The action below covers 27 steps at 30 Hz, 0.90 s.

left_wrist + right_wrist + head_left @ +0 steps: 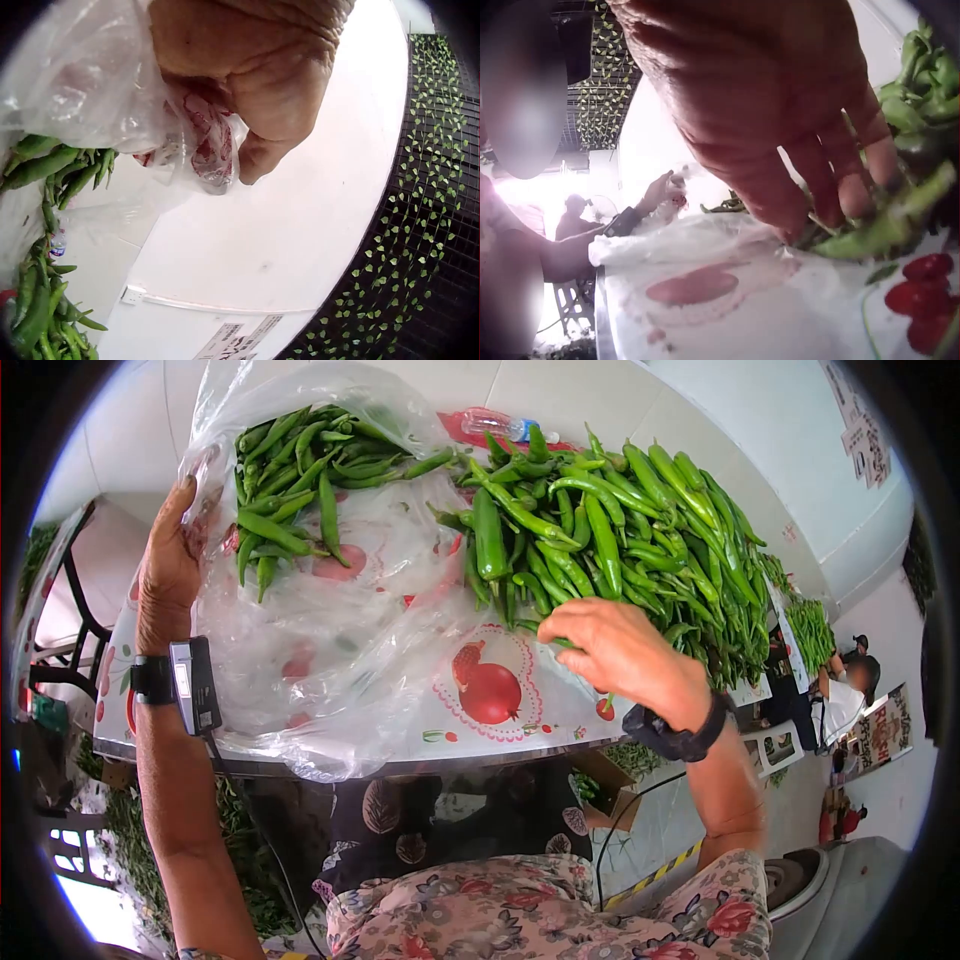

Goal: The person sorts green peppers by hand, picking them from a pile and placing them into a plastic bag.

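A clear plastic bag (330, 620) lies spread on the table, its mouth raised, with long green chili peppers (300, 470) inside. My left hand (172, 565) grips the bag's left edge; in the left wrist view the hand (259, 82) pinches bunched plastic (214, 146) that has red print. To the right is a large heap of green chili peppers (640, 530). At the heap's near edge, my right hand (625, 650) has its fingers bent down over peppers. The right wrist view shows its fingertips against a green chili pepper (892, 225) low over the tablecloth.
A plastic bottle (500, 426) lies behind the heap on something red. The white tablecloth (420, 730) has pomegranate prints. An open cardboard box (610, 790) stands below the table edge. Further tables with peppers (808, 630) and a person (850, 695) are at right.
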Each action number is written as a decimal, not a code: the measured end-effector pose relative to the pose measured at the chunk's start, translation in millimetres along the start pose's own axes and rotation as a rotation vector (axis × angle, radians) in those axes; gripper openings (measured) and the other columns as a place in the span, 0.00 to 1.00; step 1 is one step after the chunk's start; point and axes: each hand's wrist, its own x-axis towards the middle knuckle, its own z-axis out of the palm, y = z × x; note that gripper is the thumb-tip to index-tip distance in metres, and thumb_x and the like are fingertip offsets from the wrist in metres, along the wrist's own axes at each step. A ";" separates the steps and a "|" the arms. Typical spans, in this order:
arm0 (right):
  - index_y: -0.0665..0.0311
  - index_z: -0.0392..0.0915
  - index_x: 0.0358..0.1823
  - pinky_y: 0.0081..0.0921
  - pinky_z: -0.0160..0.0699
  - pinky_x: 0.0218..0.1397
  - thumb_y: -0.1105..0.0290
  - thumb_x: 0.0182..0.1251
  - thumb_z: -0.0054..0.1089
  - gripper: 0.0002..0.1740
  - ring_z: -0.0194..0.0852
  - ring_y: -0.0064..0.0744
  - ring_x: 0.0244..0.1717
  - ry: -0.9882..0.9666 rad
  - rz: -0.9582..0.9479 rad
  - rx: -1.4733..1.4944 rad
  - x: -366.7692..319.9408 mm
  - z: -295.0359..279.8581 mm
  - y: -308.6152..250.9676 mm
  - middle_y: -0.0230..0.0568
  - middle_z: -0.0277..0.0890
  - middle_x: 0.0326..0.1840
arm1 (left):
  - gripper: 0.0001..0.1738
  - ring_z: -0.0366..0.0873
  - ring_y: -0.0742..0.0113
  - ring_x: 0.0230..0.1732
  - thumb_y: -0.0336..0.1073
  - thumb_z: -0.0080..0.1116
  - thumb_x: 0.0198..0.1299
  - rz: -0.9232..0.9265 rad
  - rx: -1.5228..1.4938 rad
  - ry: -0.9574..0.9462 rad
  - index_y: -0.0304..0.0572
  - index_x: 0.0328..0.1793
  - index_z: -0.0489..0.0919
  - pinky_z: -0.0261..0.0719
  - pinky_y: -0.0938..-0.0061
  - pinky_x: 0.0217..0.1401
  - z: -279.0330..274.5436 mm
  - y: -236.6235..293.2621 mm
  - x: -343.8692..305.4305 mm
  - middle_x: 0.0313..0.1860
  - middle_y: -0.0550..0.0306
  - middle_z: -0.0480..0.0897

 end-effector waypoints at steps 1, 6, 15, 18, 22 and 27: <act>0.64 0.79 0.37 0.39 0.77 0.44 0.76 0.51 0.58 0.10 0.76 0.45 0.42 0.012 -0.012 -0.030 -3.7 7.3 2.1 0.42 0.77 0.36 | 0.25 0.73 0.65 0.61 0.42 0.46 0.69 -0.003 -0.009 -0.030 0.36 0.68 0.68 0.73 0.72 0.60 -1.9 -0.3 1.4 0.61 0.52 0.76; 0.63 0.78 0.37 0.37 0.77 0.46 0.76 0.52 0.59 0.09 0.75 0.43 0.46 0.038 0.032 -0.063 -6.6 13.8 0.5 0.41 0.76 0.39 | 0.25 0.74 0.65 0.60 0.42 0.46 0.69 0.037 -0.011 -0.035 0.36 0.68 0.68 0.75 0.73 0.58 -6.0 -4.7 4.8 0.61 0.52 0.76; 0.65 0.74 0.44 0.36 0.71 0.55 0.70 0.55 0.61 0.15 0.70 0.44 0.51 0.322 -0.187 0.002 53.3 -15.7 -14.1 0.41 0.75 0.47 | 0.23 0.76 0.67 0.55 0.40 0.48 0.68 0.046 0.036 -0.040 0.37 0.65 0.72 0.75 0.74 0.57 -1.7 -1.9 -1.7 0.56 0.54 0.78; 0.66 0.74 0.46 0.40 0.68 0.57 0.69 0.54 0.63 0.18 0.67 0.43 0.55 0.358 -0.270 -0.098 88.8 3.6 -9.9 0.42 0.74 0.50 | 0.22 0.77 0.69 0.53 0.41 0.51 0.67 0.022 0.015 -0.035 0.37 0.63 0.73 0.76 0.75 0.56 -0.1 -1.8 -2.2 0.55 0.56 0.79; 0.68 0.73 0.49 0.48 0.63 0.58 0.68 0.48 0.63 0.24 0.60 0.43 0.63 0.133 -0.115 -0.240 100.3 20.3 -3.1 0.44 0.71 0.52 | 0.21 0.77 0.73 0.51 0.40 0.56 0.64 0.011 -0.020 -0.049 0.40 0.61 0.75 0.76 0.78 0.53 -21.2 -8.1 11.4 0.53 0.60 0.79; 0.70 0.77 0.46 0.48 0.61 0.61 0.71 0.51 0.56 0.19 0.55 0.48 0.69 0.134 -0.006 -0.415 80.2 17.6 3.8 0.43 0.68 0.62 | 0.20 0.76 0.76 0.49 0.40 0.57 0.63 0.041 -0.079 -0.032 0.41 0.60 0.76 0.76 0.83 0.50 -16.5 -9.7 9.9 0.50 0.63 0.80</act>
